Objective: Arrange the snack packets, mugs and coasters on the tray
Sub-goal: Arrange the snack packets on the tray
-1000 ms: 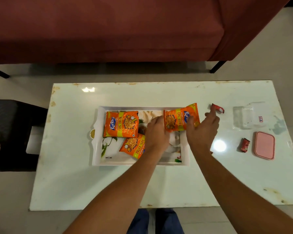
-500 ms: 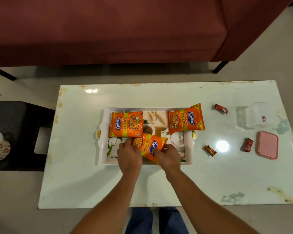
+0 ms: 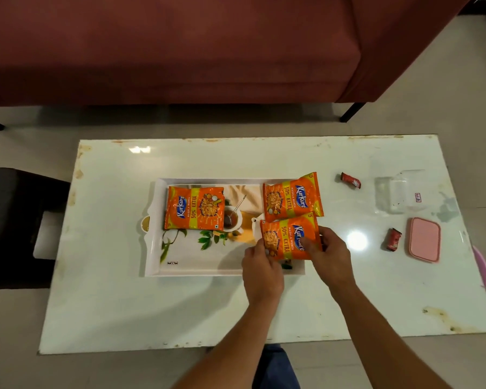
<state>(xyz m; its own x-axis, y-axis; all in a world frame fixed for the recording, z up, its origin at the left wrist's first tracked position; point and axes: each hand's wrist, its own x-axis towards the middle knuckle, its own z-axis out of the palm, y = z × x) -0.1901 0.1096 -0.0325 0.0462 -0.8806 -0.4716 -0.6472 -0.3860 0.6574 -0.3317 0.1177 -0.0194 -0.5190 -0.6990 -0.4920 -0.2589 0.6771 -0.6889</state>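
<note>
The third snack packet [image 3: 289, 239] was held from both sides, the fingers of the left hand [image 3: 260, 269] pinched on its near-left corner and those of the right hand [image 3: 330, 254] closed on its right edge. Half a second before, the same packet had been gripped near the middle of the tray's near edge; it had since been carried to the tray's near-right corner, just below the second snack packet [image 3: 292, 196]. The two were seen touching or slightly overlapping, though which lay on top could not be told. The second packet overhung the far-right corner of the tray [image 3: 152, 248], and the first snack packet [image 3: 194, 208] lay flat by the far-left corner. The tray's near-left part was left bare by the shift, which was judged useful as room for mugs and coasters; none of these was seen on the table [image 3: 180, 310]. Toward the table's right edge, small red wrappers [image 3: 392, 239], a pink lid [image 3: 424, 239] and a clear box [image 3: 399, 193] were left apart from the tray.
</note>
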